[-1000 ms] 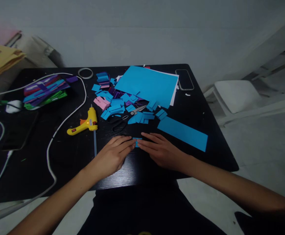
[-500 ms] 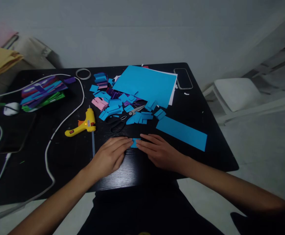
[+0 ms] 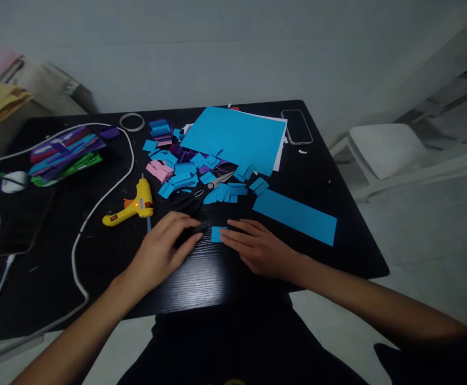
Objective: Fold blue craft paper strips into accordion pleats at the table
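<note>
A small blue piece of paper lies flat on the black table. The fingertips of my right hand rest on its right side, fingers stretched out, covering part of it. My left hand is a short way left of the paper, thumb and fingers apart with nothing between them. Just beyond both hands lie black-handled scissors among many cut and folded blue paper pieces. To the right is a long blue paper strip. A yellow glue gun lies beyond my left hand.
Blue sheets and a phone lie at the back right. A tape roll, a bundle of coloured paper strips and a white cable occupy the left. A white stool stands right of the table.
My left hand has come off the small blue paper, moving left with its thumb and fingers parting. My right hand stays on the paper. The view has shifted slightly.
</note>
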A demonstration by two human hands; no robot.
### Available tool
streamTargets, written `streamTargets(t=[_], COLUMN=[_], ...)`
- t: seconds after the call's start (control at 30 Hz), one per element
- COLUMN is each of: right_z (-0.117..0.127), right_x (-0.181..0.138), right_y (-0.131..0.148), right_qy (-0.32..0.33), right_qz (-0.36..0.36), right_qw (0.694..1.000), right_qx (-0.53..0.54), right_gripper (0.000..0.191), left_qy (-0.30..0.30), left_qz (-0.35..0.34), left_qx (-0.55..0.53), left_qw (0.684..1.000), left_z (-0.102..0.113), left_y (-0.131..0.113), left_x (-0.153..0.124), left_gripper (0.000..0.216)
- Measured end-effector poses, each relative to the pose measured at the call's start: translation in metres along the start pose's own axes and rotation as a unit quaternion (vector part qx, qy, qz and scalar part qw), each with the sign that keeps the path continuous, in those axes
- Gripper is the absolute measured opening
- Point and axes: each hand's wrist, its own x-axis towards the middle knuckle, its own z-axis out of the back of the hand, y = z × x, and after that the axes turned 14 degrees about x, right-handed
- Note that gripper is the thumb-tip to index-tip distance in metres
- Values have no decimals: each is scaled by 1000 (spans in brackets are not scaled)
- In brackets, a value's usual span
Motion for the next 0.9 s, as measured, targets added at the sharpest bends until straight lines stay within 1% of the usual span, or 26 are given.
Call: streamTargets(t=[0.07,0.1,0.13,0.23,0.33,0.4,0.53,0.6,0.67,0.77,0.9], right_z=[0,0,0,0,1,1,0,-1,-1,-2,-3], right_x=[0,0,0,0,0,0,0,0,0,0,0], right_y=[0,0,1,1,1,1,0,0,1,0,-1], right_qy=[2,3,3,3,4,3,1,0,-2,-1,6], right_qz=[0,0,-1,-6,-8,-7,-6,-8,-9,-11,-10], right_qw=[1000,1000,1000,1000,1000,1000,1000,1000,1000,1000,1000], right_qx=[0,0,1,6,12,14,11,9,8,6,7], right_gripper=[53,52,52,52,53,53,52,51,51,51,51], left_qy=[51,70,78,71,64,80,117,125,116,78,41], left_qz=[-19,-27,-36,-52,-55,-65,-92,-99,-83,-12,106], left_qx=[4,10,17,16,6,40,182,192,141,2,-116], left_qw=[998,997,996,996,996,994,972,968,980,997,987], left_z=[-5,-9,-12,-18,-20,-21,-26,-26,-24,-16,-5], left_y=[-1,0,0,5,8,5,-5,-6,-5,1,3], left_x=[1,2,2,3,4,4,5,5,4,3,5], left_gripper=[32,36,35,18,14,14,19,20,18,12,4])
